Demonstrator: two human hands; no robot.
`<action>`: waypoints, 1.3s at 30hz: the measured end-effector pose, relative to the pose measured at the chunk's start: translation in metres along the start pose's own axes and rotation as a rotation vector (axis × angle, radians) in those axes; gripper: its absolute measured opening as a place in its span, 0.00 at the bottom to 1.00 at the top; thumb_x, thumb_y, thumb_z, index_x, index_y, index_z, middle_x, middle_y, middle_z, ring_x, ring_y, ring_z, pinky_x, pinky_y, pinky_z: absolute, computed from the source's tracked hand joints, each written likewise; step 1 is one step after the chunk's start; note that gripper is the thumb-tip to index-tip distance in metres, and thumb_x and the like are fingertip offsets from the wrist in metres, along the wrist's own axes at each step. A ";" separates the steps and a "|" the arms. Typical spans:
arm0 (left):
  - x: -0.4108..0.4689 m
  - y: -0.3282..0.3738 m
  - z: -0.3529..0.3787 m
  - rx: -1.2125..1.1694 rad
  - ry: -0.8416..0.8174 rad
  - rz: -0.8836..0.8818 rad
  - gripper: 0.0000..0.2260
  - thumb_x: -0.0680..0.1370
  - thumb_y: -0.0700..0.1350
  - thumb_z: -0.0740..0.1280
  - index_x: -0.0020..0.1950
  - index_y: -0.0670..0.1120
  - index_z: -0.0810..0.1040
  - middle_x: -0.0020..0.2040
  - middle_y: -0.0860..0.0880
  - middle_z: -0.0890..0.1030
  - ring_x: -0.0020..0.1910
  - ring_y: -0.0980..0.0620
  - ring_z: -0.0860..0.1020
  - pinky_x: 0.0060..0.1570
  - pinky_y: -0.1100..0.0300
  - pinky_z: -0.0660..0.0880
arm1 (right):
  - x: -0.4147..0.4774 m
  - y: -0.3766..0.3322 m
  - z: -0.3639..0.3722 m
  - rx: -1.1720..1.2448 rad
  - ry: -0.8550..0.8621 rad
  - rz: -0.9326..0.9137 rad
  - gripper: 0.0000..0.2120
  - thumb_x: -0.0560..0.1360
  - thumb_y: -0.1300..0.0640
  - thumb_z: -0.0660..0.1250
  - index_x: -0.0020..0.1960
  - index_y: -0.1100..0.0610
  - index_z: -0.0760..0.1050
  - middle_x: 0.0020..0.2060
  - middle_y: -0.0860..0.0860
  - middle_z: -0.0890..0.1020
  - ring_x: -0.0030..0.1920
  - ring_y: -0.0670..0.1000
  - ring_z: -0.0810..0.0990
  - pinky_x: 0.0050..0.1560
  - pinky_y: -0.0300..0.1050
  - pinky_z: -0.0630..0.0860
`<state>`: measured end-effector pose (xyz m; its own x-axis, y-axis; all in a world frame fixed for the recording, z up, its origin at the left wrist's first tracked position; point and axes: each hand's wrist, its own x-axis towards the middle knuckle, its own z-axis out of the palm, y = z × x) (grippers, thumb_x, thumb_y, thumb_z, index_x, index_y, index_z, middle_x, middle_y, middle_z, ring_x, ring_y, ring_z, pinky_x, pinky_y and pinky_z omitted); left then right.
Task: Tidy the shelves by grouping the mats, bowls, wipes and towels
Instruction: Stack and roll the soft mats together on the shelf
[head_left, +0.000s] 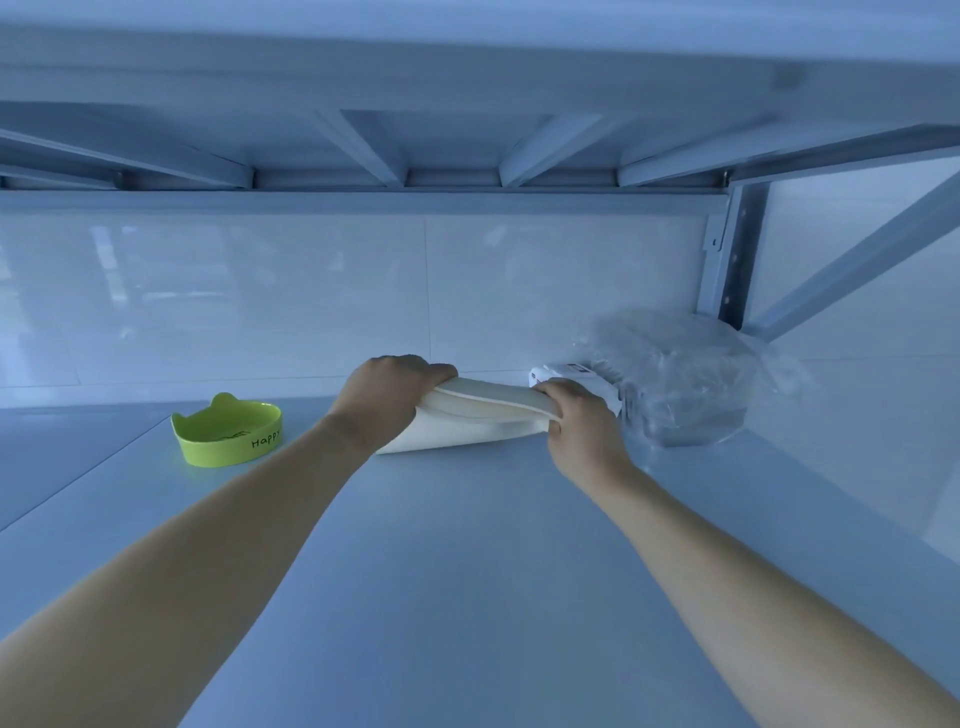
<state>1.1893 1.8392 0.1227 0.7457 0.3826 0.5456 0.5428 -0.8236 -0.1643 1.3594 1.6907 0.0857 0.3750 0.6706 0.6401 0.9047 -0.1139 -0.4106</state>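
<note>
Two arms stretched from the lower frame across the shelf (467, 571). The left hand (387, 392) and right hand (576, 421) each curled a grip round one end of the folded cream mat (467, 423), its long axis running left-right at mid-frame. Farther left stood a green bowl (228, 434) lettered "Happy"; right, a plastic-wrapped pack (685, 374), label unreadable.

Pale shelf (467, 571) with green bowl (228, 434), cream mat (467, 434), plastic-wrapped bundle (685, 384)

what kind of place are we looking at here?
Likely a storage rack in a utility or store room: a shelf board with a braced shelf overhead and a metal corner post, set against a glossy tiled wall, holding household stock such as a green bowl and a plastic-wrapped pack.
</note>
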 end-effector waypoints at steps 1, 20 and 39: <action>0.007 -0.002 0.000 0.001 0.033 0.013 0.30 0.65 0.28 0.56 0.60 0.54 0.72 0.46 0.48 0.77 0.42 0.43 0.76 0.39 0.54 0.74 | 0.006 0.001 -0.001 0.012 0.045 0.000 0.22 0.67 0.75 0.56 0.56 0.61 0.76 0.53 0.55 0.80 0.54 0.56 0.76 0.46 0.39 0.67; -0.003 0.008 0.088 -0.085 -0.208 0.086 0.29 0.72 0.34 0.56 0.67 0.62 0.67 0.63 0.57 0.74 0.62 0.51 0.72 0.50 0.57 0.72 | 0.010 0.060 0.026 -0.269 -0.467 0.051 0.24 0.71 0.64 0.61 0.65 0.49 0.73 0.68 0.50 0.67 0.65 0.54 0.71 0.63 0.46 0.70; 0.044 0.003 0.066 0.081 -0.181 0.082 0.25 0.70 0.32 0.55 0.61 0.54 0.72 0.56 0.51 0.78 0.56 0.48 0.75 0.47 0.55 0.71 | 0.009 0.054 0.059 -0.112 -0.148 0.219 0.21 0.71 0.66 0.58 0.57 0.49 0.78 0.51 0.52 0.82 0.53 0.57 0.79 0.48 0.44 0.73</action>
<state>1.2493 1.8810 0.0923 0.8418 0.3911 0.3720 0.5016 -0.8214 -0.2715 1.3997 1.7336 0.0313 0.5377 0.7200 0.4388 0.8252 -0.3425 -0.4492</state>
